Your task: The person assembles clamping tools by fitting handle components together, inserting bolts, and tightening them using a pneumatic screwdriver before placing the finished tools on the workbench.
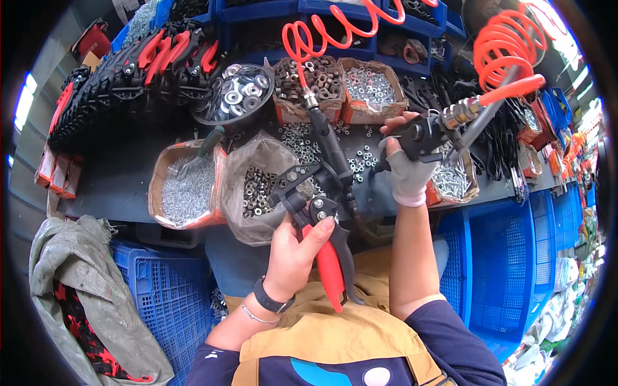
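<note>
My left hand [291, 257], bare with a dark wristband, grips a hand tool with red and black handles [331, 275]. The tool's black head has bolts in it and points away from me; its exact kind I cannot tell. My right hand [411, 175], in a pale glove with bare fingertips, is closed round a black air driver [421, 136]. A red coiled hose [505, 51] runs from that driver. Between my hands, a second slim black air driver [331, 148] hangs down on another red coil, its lower end beside the hand tool's head.
On the dark bench stand a box of small screws [187, 193], a bag of nuts [257, 193], a bowl of washers [241, 93] and boxes of hardware [373, 87]. Red-handled tools [158, 55] are piled back left. Blue crates [167, 283] flank me; a grey sack [84, 276] stands left.
</note>
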Available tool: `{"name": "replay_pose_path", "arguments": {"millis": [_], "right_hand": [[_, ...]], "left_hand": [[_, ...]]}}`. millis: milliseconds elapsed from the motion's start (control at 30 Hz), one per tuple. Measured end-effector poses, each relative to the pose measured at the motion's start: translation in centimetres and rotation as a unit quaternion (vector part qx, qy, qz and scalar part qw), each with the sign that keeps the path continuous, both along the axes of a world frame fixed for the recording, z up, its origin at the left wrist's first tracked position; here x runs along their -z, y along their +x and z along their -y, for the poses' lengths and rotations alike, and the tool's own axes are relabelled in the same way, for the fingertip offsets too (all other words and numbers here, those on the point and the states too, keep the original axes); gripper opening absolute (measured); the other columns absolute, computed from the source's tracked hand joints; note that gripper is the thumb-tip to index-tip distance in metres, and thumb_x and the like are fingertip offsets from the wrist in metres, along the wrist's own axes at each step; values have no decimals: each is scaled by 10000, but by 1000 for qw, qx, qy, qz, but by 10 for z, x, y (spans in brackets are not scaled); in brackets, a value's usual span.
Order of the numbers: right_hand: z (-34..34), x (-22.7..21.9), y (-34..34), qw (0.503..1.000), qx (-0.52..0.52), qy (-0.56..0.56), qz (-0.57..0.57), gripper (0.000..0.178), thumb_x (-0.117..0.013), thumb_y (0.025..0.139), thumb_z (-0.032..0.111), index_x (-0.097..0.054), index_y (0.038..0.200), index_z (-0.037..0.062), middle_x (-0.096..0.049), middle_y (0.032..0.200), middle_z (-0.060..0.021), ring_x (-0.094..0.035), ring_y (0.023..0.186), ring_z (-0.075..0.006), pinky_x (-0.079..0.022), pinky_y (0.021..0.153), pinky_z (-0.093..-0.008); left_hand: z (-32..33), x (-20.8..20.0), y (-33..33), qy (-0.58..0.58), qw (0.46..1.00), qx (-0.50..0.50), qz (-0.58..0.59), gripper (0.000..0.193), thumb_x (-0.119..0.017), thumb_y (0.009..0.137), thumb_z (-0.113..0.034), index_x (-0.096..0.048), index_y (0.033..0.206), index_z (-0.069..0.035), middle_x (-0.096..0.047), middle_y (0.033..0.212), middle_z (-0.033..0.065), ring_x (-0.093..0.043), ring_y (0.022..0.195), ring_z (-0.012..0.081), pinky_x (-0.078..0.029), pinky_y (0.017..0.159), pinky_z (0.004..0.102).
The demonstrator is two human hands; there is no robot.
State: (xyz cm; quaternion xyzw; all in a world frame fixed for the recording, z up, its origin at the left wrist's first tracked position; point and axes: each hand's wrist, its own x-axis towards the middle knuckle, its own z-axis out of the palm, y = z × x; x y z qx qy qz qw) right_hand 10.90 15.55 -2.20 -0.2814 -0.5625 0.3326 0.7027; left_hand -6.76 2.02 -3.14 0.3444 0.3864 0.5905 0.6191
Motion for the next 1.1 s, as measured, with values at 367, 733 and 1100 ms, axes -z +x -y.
{"name": "replay_pose_path", "arguments": {"millis": [367,733,1100], "right_hand": [[-45,-10,-7,728,341,-203,560,483,-695,767,270,-542,1133,-5,-593,1076,-214,-585,1005,-383,-477,868,-429],[15,-21,-55,913,62,-130,382,741,-689,768,136,-296,1393,65,-626,984,-178,-649,834,-303,-502,784,-388],[127,-120,-7,979,-115,147,83,573,-630,754,89,-415,1282,21,-421,1367,-216,-340,1315,-414,-588,786,-436]], "left_hand": [[-3,-6,-9,-15,998,-4,63,255,-600,918,-155,-513,1110,-12,-623,955,68,-608,838,141,-507,762,294],[2,0,-21,98,964,-86,-234,345,-676,865,-175,-546,1129,6,-621,972,52,-574,866,129,-467,796,288],[11,-16,-11,159,902,-65,-396,378,-709,813,-203,-571,1110,-13,-625,930,114,-607,849,235,-468,781,334]]}}
